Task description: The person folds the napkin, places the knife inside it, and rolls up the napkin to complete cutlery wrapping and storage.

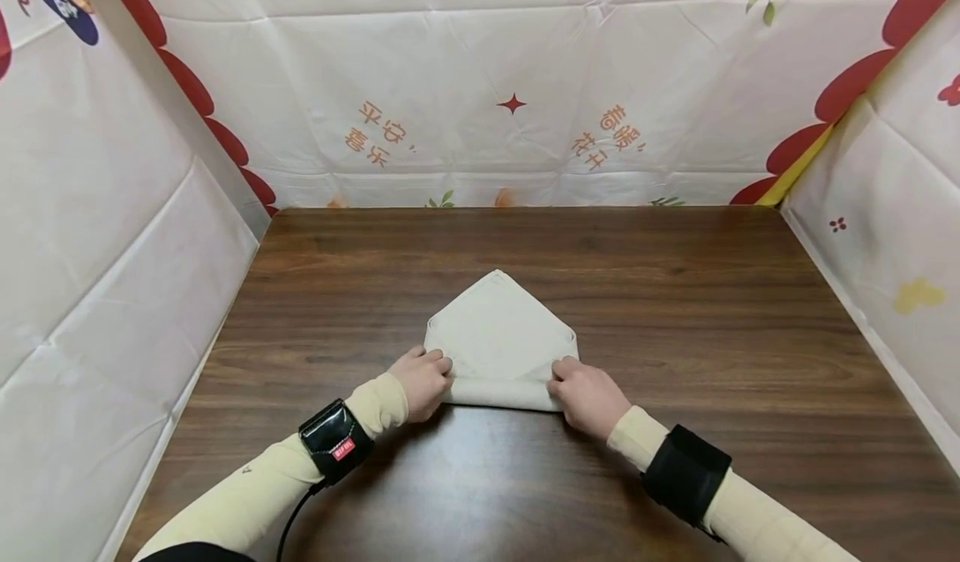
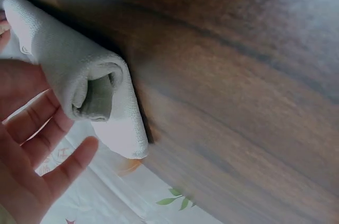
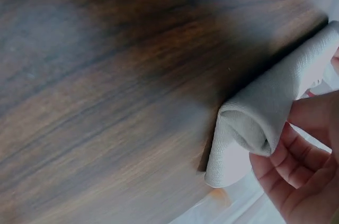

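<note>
A pale woven cloth lies on the table, its far side folded to a point and its near edge turned over into a thick roll. My left hand grips the left end of this roll. At the opposite end, my right hand pinches the roll between thumb and fingers. From the left wrist, the cloth's roll shows a hollow end with layers curled inside. Similar curled layers appear at the other end of the cloth in the right wrist view.
The dark wood-grain table extends around the cloth. White printed sheets hang behind it and along both sides. Each forearm wears a black wrist strap, and a thin cable runs down from the left one.
</note>
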A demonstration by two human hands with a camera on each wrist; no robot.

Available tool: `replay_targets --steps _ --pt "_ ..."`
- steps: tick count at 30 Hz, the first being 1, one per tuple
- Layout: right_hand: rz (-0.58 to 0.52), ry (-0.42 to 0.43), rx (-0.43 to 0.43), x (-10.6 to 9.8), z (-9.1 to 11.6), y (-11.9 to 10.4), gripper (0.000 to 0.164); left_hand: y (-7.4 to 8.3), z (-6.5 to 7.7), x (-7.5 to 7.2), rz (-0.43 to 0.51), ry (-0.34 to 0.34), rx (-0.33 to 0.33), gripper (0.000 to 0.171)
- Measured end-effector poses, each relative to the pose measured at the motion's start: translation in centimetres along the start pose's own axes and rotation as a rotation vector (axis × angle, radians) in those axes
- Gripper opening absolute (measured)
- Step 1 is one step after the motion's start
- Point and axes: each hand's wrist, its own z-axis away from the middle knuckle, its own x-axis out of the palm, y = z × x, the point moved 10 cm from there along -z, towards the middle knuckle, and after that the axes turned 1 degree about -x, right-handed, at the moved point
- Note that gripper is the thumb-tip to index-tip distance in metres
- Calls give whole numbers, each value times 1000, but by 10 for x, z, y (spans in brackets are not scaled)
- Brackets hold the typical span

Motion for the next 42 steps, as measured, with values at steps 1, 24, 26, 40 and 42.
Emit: replay_targets --steps 1,24,26,40,42 --pt "8 10 -18 0 1 -2 11 1 1 0 -2 0 -6 18" --pt "-118 -89 35 12 0 9 26 -13 -4 11 219 -23 -97 23" --pt "-141 -90 21 10 0 5 24 -13 -1 10 199 -34 -118 20" --pt "-274 -228 2 9 8 -11 24 0 10 10 373 -144 -38 26" --pt "-270 -206 -21 10 6 -11 22 -4 9 12 415 -156 -50 28"
